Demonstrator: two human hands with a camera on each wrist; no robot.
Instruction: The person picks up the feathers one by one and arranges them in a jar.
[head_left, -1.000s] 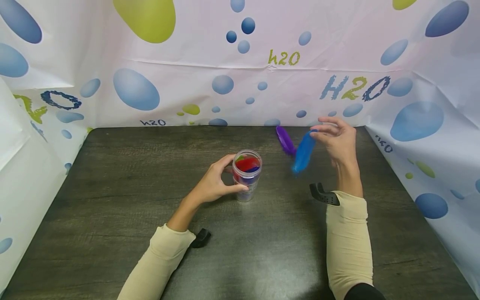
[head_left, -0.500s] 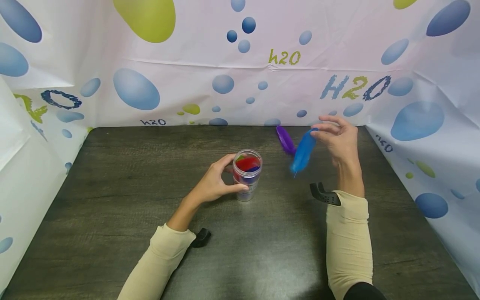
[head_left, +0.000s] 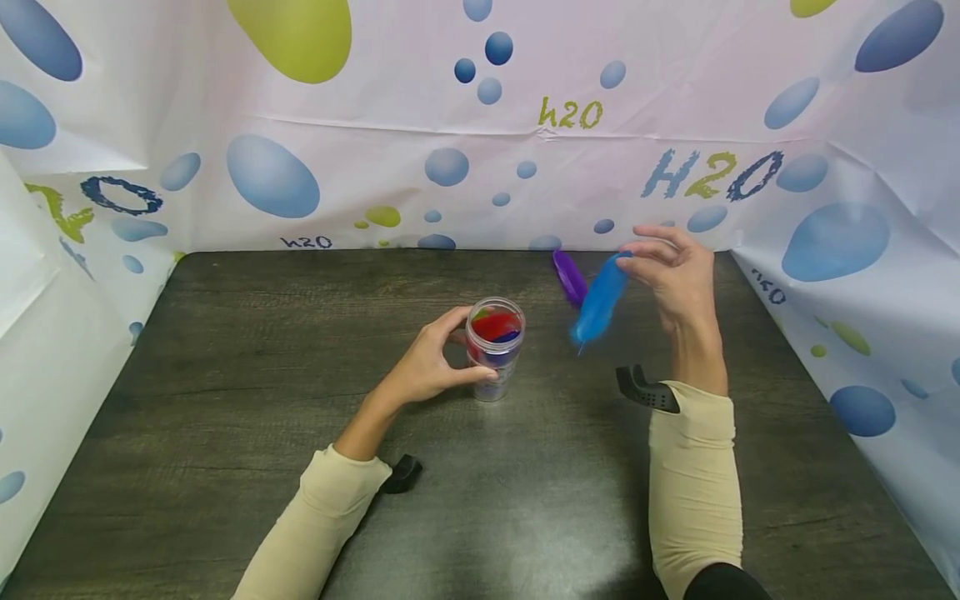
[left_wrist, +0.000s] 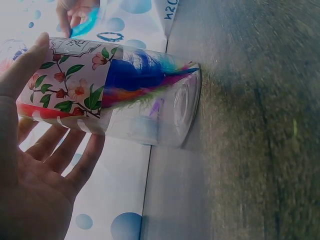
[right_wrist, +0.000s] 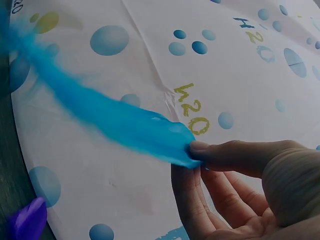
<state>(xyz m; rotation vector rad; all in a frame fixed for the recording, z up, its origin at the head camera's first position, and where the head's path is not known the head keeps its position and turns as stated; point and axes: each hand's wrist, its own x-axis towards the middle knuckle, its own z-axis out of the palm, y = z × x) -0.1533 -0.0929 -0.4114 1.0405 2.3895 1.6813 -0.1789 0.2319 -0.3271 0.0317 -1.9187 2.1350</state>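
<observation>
My left hand [head_left: 431,362] holds a clear plastic jar [head_left: 491,392] upright on the table, thumb and fingers around its side. In the left wrist view the jar [left_wrist: 145,122] carries a floral label, and colourful feathers [left_wrist: 135,75] show through its wall. Red, green and dark blue feathers show at its open top in the head view. Between thumb and fingertips, my right hand [head_left: 678,275] pinches a blue feather [head_left: 600,300] by its tip, its quill end hanging down to the left. Behind it a purple feather [head_left: 570,275] lies near the table's back edge.
The dark wood-grain table [head_left: 225,400] ends at the back against a white sheet [head_left: 360,167] printed with blue and green drops. This sheet also rises along both sides. Each forearm bears a black wrist strap [head_left: 647,392].
The blue feather has shifted slightly to the left and its quill end has swung left. My left hand and the jar have stayed in place.
</observation>
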